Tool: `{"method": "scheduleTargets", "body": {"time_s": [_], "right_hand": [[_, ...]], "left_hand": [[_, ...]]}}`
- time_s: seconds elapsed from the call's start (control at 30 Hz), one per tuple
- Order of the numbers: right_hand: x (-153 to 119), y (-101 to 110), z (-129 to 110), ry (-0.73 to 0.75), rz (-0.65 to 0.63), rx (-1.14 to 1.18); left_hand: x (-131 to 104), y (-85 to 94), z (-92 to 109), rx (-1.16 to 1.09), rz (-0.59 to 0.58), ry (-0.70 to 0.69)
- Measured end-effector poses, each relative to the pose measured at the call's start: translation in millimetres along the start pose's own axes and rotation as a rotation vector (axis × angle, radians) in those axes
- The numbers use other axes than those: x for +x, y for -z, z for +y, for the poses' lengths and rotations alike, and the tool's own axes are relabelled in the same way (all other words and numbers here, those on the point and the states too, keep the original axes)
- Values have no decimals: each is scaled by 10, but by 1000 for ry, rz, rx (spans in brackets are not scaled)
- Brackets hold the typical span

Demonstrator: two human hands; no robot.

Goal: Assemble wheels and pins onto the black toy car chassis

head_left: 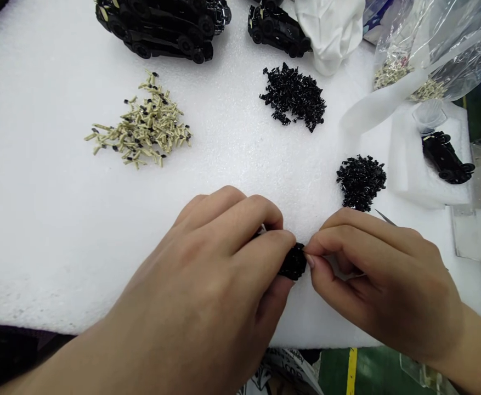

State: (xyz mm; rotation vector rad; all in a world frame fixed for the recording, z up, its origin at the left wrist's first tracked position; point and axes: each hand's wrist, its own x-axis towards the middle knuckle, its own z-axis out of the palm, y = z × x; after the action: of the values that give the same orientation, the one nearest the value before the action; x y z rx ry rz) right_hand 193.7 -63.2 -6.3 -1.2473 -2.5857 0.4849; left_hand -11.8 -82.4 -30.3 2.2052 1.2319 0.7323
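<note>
My left hand (219, 258) is closed around a black toy car part (294, 262), most of which lies hidden under my fingers. One dark end of it pokes out toward the right. There, thumb and forefinger of my right hand (380, 274) pinch together at its edge; whatever they hold is too small to make out. A pointed metal tip, perhaps of tweezers (385, 218), shows behind my right hand. Just beyond it is a heap of tiny black parts (361, 181).
On the white foam sheet (51, 219) lie a pile of cream parts (145, 129), another black pile (293, 97) and upturned black toy cars (162, 27). A white cloth (330, 33), a clear plastic bag (437, 49) and a foam block (407, 159) bearing one car (448, 157) are at right.
</note>
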Motion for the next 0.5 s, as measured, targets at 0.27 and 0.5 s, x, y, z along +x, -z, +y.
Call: {"method": "scheduleTargets", "body": {"time_s": [0.27,0.5], "right_hand": [[-44,36,44,34,2,86],[-171,121,149,183,26,-8]], "left_hand": [[-15,2,-4,-5,-5,19],[19,-3,5,-11,2,23]]}}
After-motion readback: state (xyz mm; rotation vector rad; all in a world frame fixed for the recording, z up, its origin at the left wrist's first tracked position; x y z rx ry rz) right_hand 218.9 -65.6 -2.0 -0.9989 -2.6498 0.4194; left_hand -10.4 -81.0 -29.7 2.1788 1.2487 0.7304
